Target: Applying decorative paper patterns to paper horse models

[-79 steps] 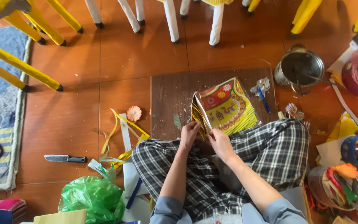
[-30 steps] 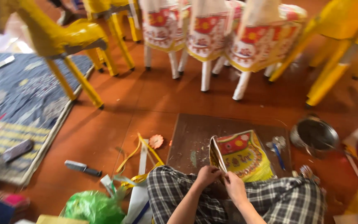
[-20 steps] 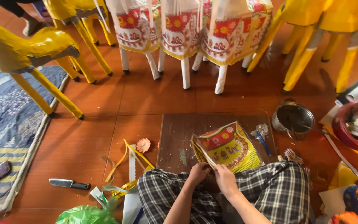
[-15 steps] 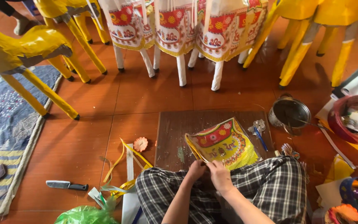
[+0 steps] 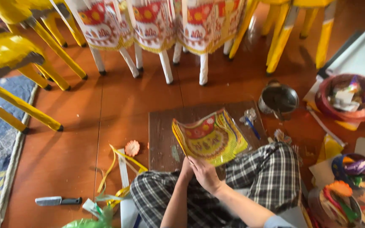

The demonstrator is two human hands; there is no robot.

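I sit cross-legged in checked trousers on an orange tiled floor. Both hands grip the near edge of a stack of yellow, red and green printed paper sheets (image 5: 210, 138). My left hand (image 5: 186, 169) pinches the lower left corner, and my right hand (image 5: 206, 174) holds the bottom edge beside it. The stack is tilted up over a worn brown wooden board (image 5: 161, 131) that lies on the floor in front of my knees.
A metal pot (image 5: 279, 99) stands right of the board, with a reddish basket (image 5: 346, 98) of scraps further right. Paper-covered frames with yellow and white legs (image 5: 165, 25) line the back. A knife (image 5: 58, 201), yellow strips (image 5: 115, 169) and a paper flower (image 5: 132, 147) lie at left.
The view has swung and tilted, ending lower over the board. Both hands stay on the paper stack, which has tilted slightly to the right.
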